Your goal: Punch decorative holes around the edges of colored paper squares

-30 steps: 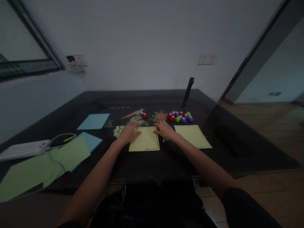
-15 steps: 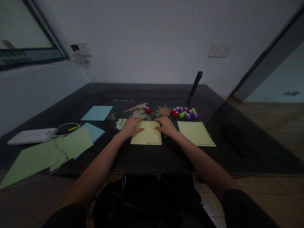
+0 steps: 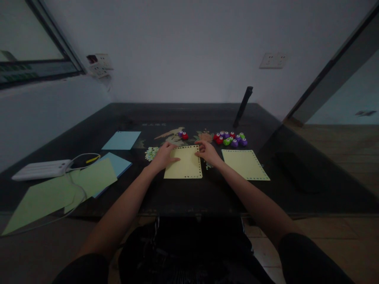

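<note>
A yellow sheet of paper (image 3: 184, 165) with a row of small holes along its top, right and part of its bottom edge lies in front of me; its top right corner is raised a little. My left hand (image 3: 164, 156) holds the sheet at its left edge, thumb lying across the surface and fingers curved at the upper left corner. At the top right corner, my right hand (image 3: 207, 152) pinches the paper between thumb and fingers. To the right lies a second yellow sheet (image 3: 243, 162), also with holes along its edges.
Several red, purple and green googly-eyed pieces (image 3: 229, 139) cluster behind the right sheet; a purple and red pair (image 3: 183, 135) sits centrally. Leftward are blue paper (image 3: 122, 140), green sheets (image 3: 91, 179), a white power strip (image 3: 41, 170) and its cable. A black upright bar (image 3: 243, 106) stands at back right.
My right hand has moved slightly up at the sheet's top right corner, lifting that corner and the top edge. My left hand stays at the left edge.
</note>
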`<state>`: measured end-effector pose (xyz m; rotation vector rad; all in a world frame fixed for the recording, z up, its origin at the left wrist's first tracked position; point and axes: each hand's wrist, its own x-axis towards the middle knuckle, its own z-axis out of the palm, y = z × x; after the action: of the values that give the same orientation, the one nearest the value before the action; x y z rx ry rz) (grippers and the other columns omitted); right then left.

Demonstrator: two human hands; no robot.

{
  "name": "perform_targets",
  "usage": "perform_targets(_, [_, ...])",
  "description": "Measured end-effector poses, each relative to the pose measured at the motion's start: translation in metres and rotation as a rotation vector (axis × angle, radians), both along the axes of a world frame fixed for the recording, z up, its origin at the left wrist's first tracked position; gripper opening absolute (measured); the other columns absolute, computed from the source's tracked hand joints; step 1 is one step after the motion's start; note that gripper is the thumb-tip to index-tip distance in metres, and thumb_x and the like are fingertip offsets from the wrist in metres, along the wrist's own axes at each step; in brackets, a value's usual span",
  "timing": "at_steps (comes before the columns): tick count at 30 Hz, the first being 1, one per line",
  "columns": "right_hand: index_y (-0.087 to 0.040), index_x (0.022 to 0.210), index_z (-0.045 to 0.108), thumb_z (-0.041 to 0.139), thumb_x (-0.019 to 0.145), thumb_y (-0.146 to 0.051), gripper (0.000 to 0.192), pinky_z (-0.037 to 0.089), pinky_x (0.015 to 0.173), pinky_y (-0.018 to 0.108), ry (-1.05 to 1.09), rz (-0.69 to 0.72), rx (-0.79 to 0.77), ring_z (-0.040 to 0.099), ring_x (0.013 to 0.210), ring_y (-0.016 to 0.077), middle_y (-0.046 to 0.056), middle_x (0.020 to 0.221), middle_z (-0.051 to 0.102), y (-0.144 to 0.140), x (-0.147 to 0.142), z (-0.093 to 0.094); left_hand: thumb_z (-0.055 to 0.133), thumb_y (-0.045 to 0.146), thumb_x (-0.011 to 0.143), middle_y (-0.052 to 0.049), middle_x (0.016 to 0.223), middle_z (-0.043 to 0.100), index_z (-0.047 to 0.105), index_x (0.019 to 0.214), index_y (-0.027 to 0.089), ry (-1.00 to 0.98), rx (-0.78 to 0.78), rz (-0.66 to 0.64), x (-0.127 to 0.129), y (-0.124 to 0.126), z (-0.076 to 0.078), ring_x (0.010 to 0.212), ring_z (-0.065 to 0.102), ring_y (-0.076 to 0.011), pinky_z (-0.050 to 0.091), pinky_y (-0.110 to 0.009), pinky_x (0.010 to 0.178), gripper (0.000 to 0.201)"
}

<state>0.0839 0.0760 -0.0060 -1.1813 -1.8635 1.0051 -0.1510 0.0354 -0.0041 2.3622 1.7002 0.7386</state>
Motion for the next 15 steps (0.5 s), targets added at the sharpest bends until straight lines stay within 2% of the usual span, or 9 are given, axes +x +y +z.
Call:
perform_targets(4, [-0.013, 0.106, 0.057, 0.064, 0.065, -0.010, 0.042, 0.043, 0.058, 0.025, 0.006, 0.031, -0.076, 0.055, 0.062, 0.0124, -0.001, 0.068, 0.060, -0.001, 0.000, 0.000, 0.071, 0.036, 0.067, -0.008, 0.107, 0.050, 0.058, 0.107, 0.017, -0.054, -0.002, 0.014, 0.002, 0.000, 0.002, 0.098, 0.053, -0.0232, 0.044, -0.038, 0.091, 0.046])
perform_targets(7, [-0.012, 0.086, 0.060, 0.064, 0.065, -0.013, 0.021, 0.038, 0.053, 0.022, 0.000, 0.051, -0.076, 0.050, 0.055, 0.0096, -0.004, 0.059, 0.055, -0.001, 0.002, 0.002, 0.072, 0.034, 0.066, -0.008, 0.108, 0.052, 0.058, 0.107, 0.017, -0.153, -0.010, 0.024, 0.004, 0.000, 0.007, 0.101, 0.053, -0.0236, 0.043, -0.040, 0.093, 0.047])
perform_targets(9, [-0.013, 0.073, 0.058, 0.065, 0.065, -0.016, 0.011, 0.035, 0.052, 0.022, 0.034, 0.064, -0.077, 0.047, 0.052, 0.0090, -0.005, 0.055, 0.051, 0.000, 0.004, 0.004, 0.071, 0.034, 0.068, -0.009, 0.110, 0.055, 0.055, 0.113, 0.016, -0.301, -0.049, 0.064, 0.005, 0.001, 0.009, 0.100, 0.055, -0.0234, 0.044, -0.040, 0.090, 0.051])
perform_targets(11, [-0.014, 0.069, 0.057, 0.065, 0.065, -0.019, 0.010, 0.037, 0.053, 0.023, 0.107, 0.074, -0.102, 0.049, 0.054, 0.0099, -0.003, 0.056, 0.054, 0.002, 0.007, 0.006, 0.066, 0.034, 0.072, -0.011, 0.111, 0.059, 0.050, 0.119, 0.016, -0.519, -0.122, 0.121, 0.006, 0.003, 0.011, 0.096, 0.059, -0.0225, 0.048, -0.039, 0.085, 0.054])
perform_targets(15, [-0.014, 0.078, 0.062, 0.066, 0.063, -0.024, 0.019, 0.042, 0.057, 0.026, 0.280, 0.052, -0.175, 0.055, 0.062, 0.0131, 0.003, 0.071, 0.063, 0.005, 0.013, 0.012, 0.060, 0.032, 0.077, -0.012, 0.107, 0.065, 0.048, 0.121, 0.015, -0.880, -0.286, 0.153, 0.007, 0.003, 0.012, 0.090, 0.063, -0.0206, 0.050, -0.036, 0.078, 0.049])
